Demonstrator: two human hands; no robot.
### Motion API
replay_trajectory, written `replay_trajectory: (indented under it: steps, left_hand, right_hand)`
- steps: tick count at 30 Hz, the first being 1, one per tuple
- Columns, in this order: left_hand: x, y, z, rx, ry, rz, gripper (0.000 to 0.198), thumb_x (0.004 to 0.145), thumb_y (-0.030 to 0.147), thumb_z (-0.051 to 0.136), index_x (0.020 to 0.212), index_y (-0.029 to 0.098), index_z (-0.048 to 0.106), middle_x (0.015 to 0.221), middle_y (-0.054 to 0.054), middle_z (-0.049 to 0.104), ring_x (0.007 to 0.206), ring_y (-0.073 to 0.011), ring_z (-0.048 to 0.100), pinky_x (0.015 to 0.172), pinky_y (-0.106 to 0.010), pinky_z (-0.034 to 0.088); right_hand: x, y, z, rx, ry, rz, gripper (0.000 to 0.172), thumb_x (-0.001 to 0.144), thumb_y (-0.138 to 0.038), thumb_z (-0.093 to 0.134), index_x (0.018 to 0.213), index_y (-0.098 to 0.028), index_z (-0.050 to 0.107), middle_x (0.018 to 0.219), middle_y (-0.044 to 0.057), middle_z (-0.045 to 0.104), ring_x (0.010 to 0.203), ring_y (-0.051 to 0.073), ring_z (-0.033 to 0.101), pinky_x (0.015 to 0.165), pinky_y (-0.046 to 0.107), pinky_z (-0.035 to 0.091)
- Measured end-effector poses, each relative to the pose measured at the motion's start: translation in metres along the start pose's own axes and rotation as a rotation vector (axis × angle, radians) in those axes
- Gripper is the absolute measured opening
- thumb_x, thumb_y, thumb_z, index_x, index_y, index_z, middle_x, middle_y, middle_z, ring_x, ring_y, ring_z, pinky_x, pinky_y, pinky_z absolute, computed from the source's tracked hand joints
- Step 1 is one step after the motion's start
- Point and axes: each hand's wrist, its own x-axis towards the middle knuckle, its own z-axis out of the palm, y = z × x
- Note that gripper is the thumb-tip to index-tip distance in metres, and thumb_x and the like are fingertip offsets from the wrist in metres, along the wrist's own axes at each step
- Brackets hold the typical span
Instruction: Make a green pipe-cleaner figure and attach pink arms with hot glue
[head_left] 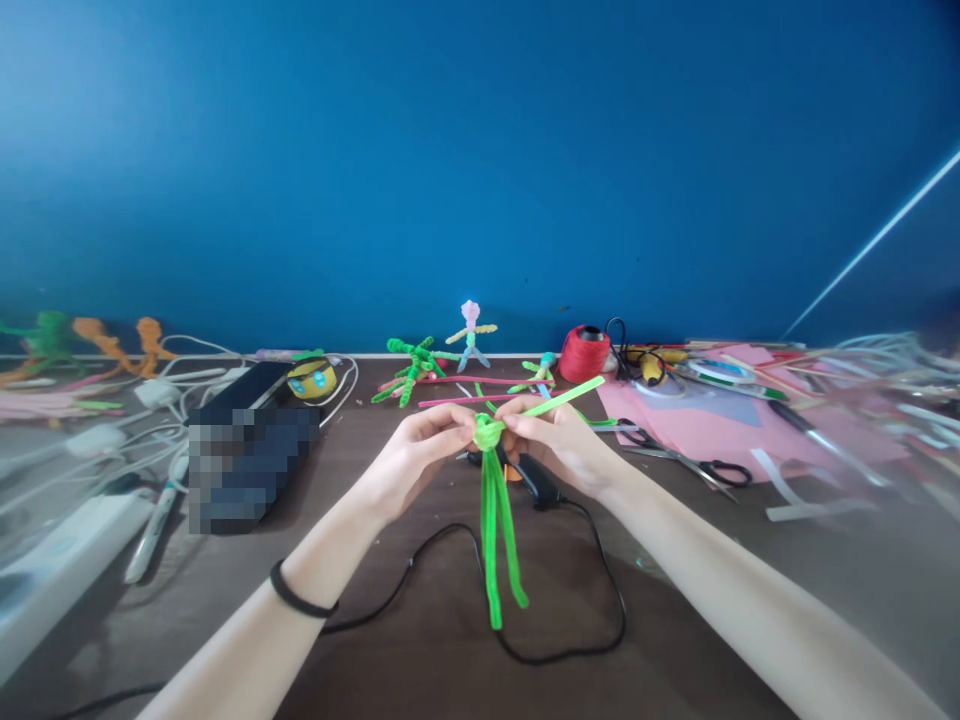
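Observation:
Between my two hands is a bundle of bright green pipe cleaners (490,520), held above the desk. Its top is wound into a small knot, and several long ends hang straight down. My left hand (431,440) pinches the knot from the left with thumb and fingers. Thumb and forefinger of my right hand (551,435) are closed on the pipe cleaner at the knot's right, and one light green end sticks out past them to the upper right. Behind and below lies a black glue gun (537,482), partly covered by my hands and the bundle.
A black cord (559,660) loops across the dark desk (390,660). Pipe-cleaner figures (470,335) stand along the blue wall. To the right are a red thread spool (584,354), scissors (686,462) and pink paper (675,425). A dark case (255,390) and white cables (176,395) lie left.

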Motion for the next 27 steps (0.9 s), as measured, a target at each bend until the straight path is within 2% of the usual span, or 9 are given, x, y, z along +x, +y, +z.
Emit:
replay_trajectory:
  steps: [7,27]
  left_hand:
    - [0.0006,0.0011,0.0035,0.069,-0.006,-0.021,0.019,0.063,0.014,0.069,0.073,0.015,0.054,0.078,-0.001,0.057,0.077,-0.0138,0.055,0.070,-0.025,0.042]
    - [0.0017,0.0008,0.0066,0.105,0.038,-0.069,0.021,0.061,0.017,0.071,0.065,0.014,0.051,0.072,0.001,0.057,0.072,-0.0116,0.054,0.067,-0.024,0.041]
  right_hand:
    - [0.0017,0.0036,-0.0011,0.017,-0.008,0.009,0.012,0.069,-0.023,0.065,0.075,-0.014,0.063,0.056,-0.001,0.061,0.049,0.008,0.055,0.049,0.022,0.045]
    - [0.0011,0.0061,-0.0007,0.036,-0.027,0.044,0.012,0.069,-0.023,0.065,0.076,-0.014,0.061,0.055,-0.001,0.060,0.049,0.009,0.056,0.047,0.022,0.045]
